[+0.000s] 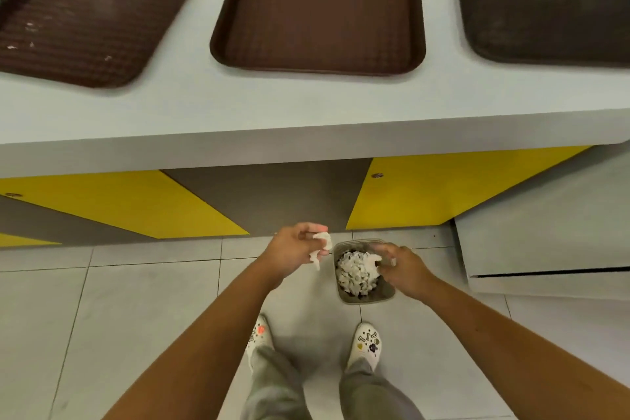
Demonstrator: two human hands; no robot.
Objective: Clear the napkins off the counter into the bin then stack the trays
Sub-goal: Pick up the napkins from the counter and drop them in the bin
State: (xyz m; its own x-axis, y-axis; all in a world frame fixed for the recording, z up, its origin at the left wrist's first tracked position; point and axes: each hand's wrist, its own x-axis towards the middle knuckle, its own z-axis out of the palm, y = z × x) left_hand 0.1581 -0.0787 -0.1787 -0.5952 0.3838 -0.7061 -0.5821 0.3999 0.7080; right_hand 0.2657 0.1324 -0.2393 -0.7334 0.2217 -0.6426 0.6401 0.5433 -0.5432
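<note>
Beside bin (387, 292), napkin (322, 244) between left fingers (308, 228) (crumpled)

Setting: food-service premises, of the fast-food or canteen kind.

Evidence:
- Three brown textured serving trays, the left tray (68, 17), middle tray (320, 10) and right tray (552, 3), lie side by side on a long pale counter (272, 106). White crumbs sit on the left one.
- Counter front is clad in yellow and grey panels (136, 204).
- Pale tiled floor (136, 300).
- Small bin (385, 293) stands on the floor near the counter's foot, filled with crumpled napkins (356, 271).
</note>
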